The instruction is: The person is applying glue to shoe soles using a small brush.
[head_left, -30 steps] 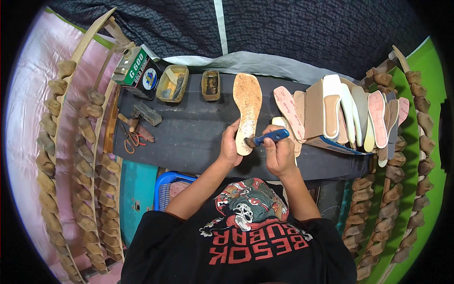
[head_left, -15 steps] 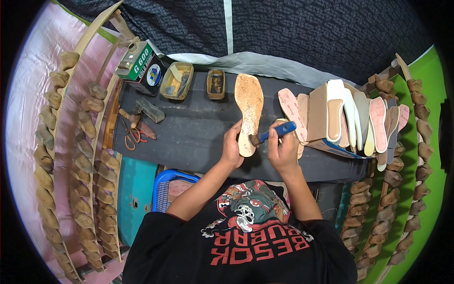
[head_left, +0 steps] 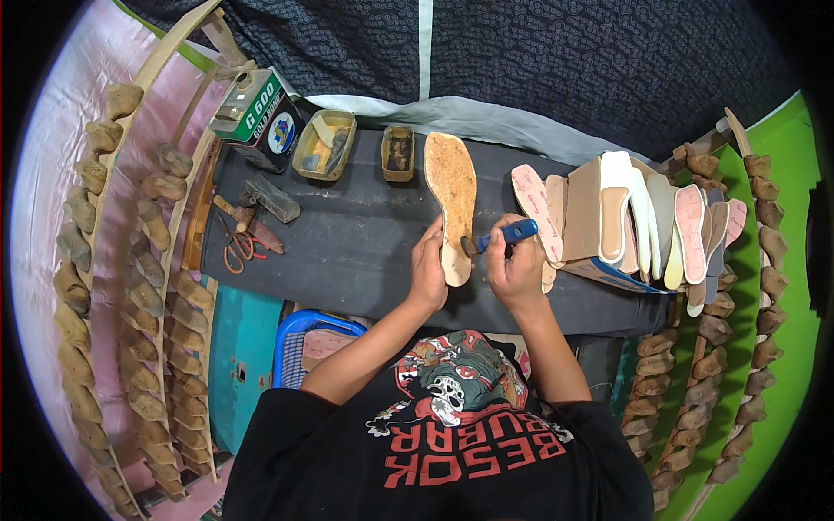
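Note:
A tan insole (head_left: 452, 174) is held upright by its narrow heel end in my left hand (head_left: 428, 269), with the broad end pointing away from me. Most of its face looks brown and wet, while the heel end is paler. My right hand (head_left: 516, 275) grips a blue-handled brush (head_left: 512, 236). The brush's dark tip touches the right edge of the insole, just above the heel. Beyond the insole stand two small tubs: one (head_left: 398, 154) with dark brown contents, another (head_left: 324, 145) with a pale flat piece in it.
At the right a cardboard box (head_left: 580, 208) carries several insoles. A green and black metal can (head_left: 259, 122) stands at the far left, near a hammer (head_left: 236, 211), scissors (head_left: 235, 252) and a dark block (head_left: 272, 200). Racks of shoe lasts (head_left: 78, 347) flank the table; a blue basket (head_left: 295, 326) sits below its edge.
The brush tip has shifted slightly up along the insole's right edge. The insole has moved a little left, and more of its face looks evenly coated brown.

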`<state>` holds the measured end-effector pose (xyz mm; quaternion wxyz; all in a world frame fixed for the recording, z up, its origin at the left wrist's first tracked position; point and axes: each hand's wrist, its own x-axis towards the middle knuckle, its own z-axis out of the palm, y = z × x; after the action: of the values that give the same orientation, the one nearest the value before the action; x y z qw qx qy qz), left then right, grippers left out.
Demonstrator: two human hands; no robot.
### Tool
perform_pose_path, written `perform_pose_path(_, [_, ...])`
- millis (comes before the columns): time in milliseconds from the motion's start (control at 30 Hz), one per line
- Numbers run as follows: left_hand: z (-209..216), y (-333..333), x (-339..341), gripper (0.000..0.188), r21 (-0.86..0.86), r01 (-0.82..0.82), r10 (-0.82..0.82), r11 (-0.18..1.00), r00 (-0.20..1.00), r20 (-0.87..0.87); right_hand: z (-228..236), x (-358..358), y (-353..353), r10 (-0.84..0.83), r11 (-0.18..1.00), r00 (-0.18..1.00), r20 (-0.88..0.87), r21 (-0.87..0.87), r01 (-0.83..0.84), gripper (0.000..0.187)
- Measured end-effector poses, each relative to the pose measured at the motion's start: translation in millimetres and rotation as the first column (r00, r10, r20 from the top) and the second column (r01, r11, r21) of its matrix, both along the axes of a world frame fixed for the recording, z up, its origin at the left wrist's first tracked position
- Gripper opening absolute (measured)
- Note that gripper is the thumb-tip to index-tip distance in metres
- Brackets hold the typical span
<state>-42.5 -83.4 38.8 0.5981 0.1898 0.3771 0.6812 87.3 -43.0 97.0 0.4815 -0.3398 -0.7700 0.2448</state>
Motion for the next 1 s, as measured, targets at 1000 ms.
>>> perform_pose_path(1000, [-15,7,-4,0.065,0.153,-0.002,-0.043,0.988,0.956,0.289,11,-17,-4,0.187,0.981,0.982,-0.003,-0.043,-0.187,0.011])
